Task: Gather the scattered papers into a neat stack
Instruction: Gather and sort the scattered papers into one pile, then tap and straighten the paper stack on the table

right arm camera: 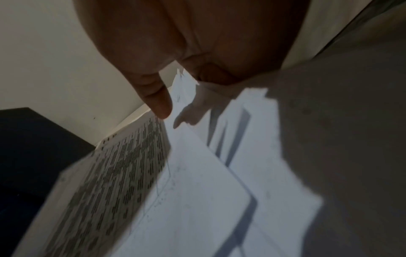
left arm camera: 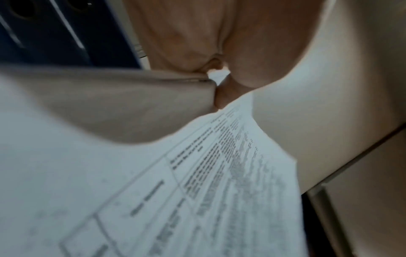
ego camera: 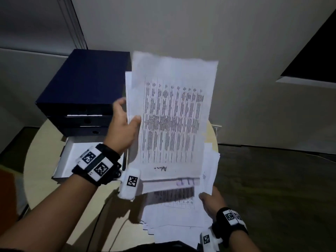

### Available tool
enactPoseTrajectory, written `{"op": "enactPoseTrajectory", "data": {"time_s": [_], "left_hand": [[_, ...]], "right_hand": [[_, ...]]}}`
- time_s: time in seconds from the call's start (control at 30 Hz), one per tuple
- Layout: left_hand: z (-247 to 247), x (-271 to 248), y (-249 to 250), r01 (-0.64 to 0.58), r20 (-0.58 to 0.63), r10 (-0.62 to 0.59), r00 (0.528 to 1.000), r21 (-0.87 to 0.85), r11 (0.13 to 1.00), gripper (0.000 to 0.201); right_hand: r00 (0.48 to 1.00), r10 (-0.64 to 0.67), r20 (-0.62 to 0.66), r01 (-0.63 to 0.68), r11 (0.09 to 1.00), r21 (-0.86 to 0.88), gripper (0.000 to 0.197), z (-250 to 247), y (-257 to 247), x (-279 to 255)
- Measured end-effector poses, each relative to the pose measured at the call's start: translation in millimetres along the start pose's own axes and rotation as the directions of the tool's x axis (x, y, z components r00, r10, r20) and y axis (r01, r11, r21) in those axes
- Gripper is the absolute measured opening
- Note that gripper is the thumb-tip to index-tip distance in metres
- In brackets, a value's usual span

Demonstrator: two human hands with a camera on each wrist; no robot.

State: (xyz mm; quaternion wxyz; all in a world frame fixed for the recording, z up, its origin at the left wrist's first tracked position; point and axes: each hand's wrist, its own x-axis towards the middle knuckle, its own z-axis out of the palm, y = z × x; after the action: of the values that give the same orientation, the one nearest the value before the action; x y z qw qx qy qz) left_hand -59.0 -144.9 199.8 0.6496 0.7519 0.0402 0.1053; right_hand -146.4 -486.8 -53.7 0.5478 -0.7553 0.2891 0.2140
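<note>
My left hand (ego camera: 128, 113) holds a bundle of printed papers (ego camera: 172, 115) upright above the table. Its thumb lies on the front sheet and its fingers are behind the left edge. In the left wrist view the hand (left arm camera: 219, 81) pinches these table-printed sheets (left arm camera: 197, 191). More loose papers (ego camera: 172, 215) lie fanned out under the bundle, near the table's front edge. My right hand (ego camera: 209, 199) is at their right edge. In the right wrist view the paper edges (right arm camera: 186, 87) run between the thumb (right arm camera: 158, 104) and the curled fingers. The thumb hovers just above the top sheet.
A dark blue drawer unit (ego camera: 85, 84) stands at the back left of the round beige table (ego camera: 45, 160). Its bottom drawer (ego camera: 76, 157) is pulled out, white inside. A thin cable (ego camera: 96, 224) crosses the table front. Dark floor (ego camera: 272, 179) lies to the right.
</note>
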Motion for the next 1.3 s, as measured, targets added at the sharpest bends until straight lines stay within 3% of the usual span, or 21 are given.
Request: {"op": "enactPoseTrajectory", "data": {"time_s": [0.1, 0.17, 0.23, 0.37, 0.43, 0.47, 0.53, 0.6, 0.67, 0.77, 0.83, 0.9, 0.97, 1.07, 1.13, 1.23, 1.3], "left_hand": [[17, -10, -37, 0.192, -0.017, -0.194, 0.981, 0.226, 0.955, 0.024], [33, -22, -72, 0.285, -0.015, -0.293, 0.956, 0.285, 0.915, 0.017], [38, -34, -110, 0.372, -0.007, -0.392, 0.92, 0.332, 0.867, 0.024], [57, -51, -159, 0.462, 0.058, -0.525, 0.849, 0.398, 0.792, 0.048], [62, -55, -169, 0.505, -0.032, -0.563, 0.826, 0.484, 0.714, 0.058], [63, -57, -172, 0.554, -0.085, -0.611, 0.787, 0.533, 0.64, 0.065], [66, -61, -174, 0.633, -0.075, -0.731, 0.679, 0.565, 0.53, 0.075], [69, -67, -175, 0.649, 0.025, -0.78, 0.626, 0.538, 0.538, 0.073], [73, -68, -178, 0.639, 0.084, -0.77, 0.633, 0.506, 0.58, 0.059], [72, -62, -177, 0.641, 0.134, -0.748, 0.651, 0.432, 0.635, 0.051], [66, -56, -180, 0.66, 0.145, -0.744, 0.652, 0.373, 0.652, 0.067], [58, -50, -174, 0.722, 0.161, -0.749, 0.643, 0.2, 0.663, 0.079], [54, -42, -156, 0.734, 0.188, -0.719, 0.669, -0.016, 0.679, 0.066], [42, -23, -128, 0.677, 0.275, -0.623, 0.732, -0.192, 0.711, 0.055], [36, -10, -107, 0.615, 0.292, -0.547, 0.785, -0.25, 0.748, 0.063], [29, 2, -80, 0.423, 0.184, -0.395, 0.9, -0.147, 0.894, 0.047], [28, 6, -74, 0.35, 0.143, -0.331, 0.933, -0.134, 0.927, 0.029]], "right_hand": [[1.0, 0.006, -0.024, -0.004, 0.998, 0.068, 0.042, -6, -10, -9], [0.999, 0.03, -0.03, -0.026, 0.991, 0.133, 0.029, -15, -14, -16], [0.999, 0.046, -0.001, -0.045, 0.978, 0.205, 0.022, -18, -25, -25], [0.998, 0.064, 0.012, -0.064, 0.955, 0.291, 0.037, -19, -21, -17], [0.998, 0.066, -0.002, -0.062, 0.957, 0.284, 0.033, -17, -24, -18], [0.998, 0.065, 0.002, -0.063, 0.959, 0.276, 0.032, -16, -27, -20], [0.997, 0.069, 0.04, -0.076, 0.968, 0.238, 0.051, -9, -26, -14], [0.993, 0.079, 0.093, -0.092, 0.986, 0.14, 0.092, 2, -16, 2], [0.989, 0.03, 0.145, -0.041, 0.997, 0.071, 0.11, 8, 17, 39], [0.992, 0.024, 0.128, -0.039, 0.992, 0.119, 0.087, 17, -3, 25], [0.996, -0.037, 0.083, 0.027, 0.992, 0.126, 0.071, 18, -33, -2], [0.99, -0.13, 0.05, 0.119, 0.977, 0.175, 0.061, 15, -57, -21], [0.974, -0.213, 0.072, 0.188, 0.947, 0.261, 0.057, 6, -79, -35], [0.953, -0.288, 0.089, 0.244, 0.911, 0.333, 0.046, -4, -111, -41], [0.954, -0.296, 0.054, 0.257, 0.895, 0.365, 0.033, -9, -135, -45], [0.94, -0.339, 0.048, 0.311, 0.904, 0.292, 0.023, -14, -166, -52], [0.931, -0.364, 0.017, 0.351, 0.91, 0.221, 0.025, -13, -179, -55]]}}
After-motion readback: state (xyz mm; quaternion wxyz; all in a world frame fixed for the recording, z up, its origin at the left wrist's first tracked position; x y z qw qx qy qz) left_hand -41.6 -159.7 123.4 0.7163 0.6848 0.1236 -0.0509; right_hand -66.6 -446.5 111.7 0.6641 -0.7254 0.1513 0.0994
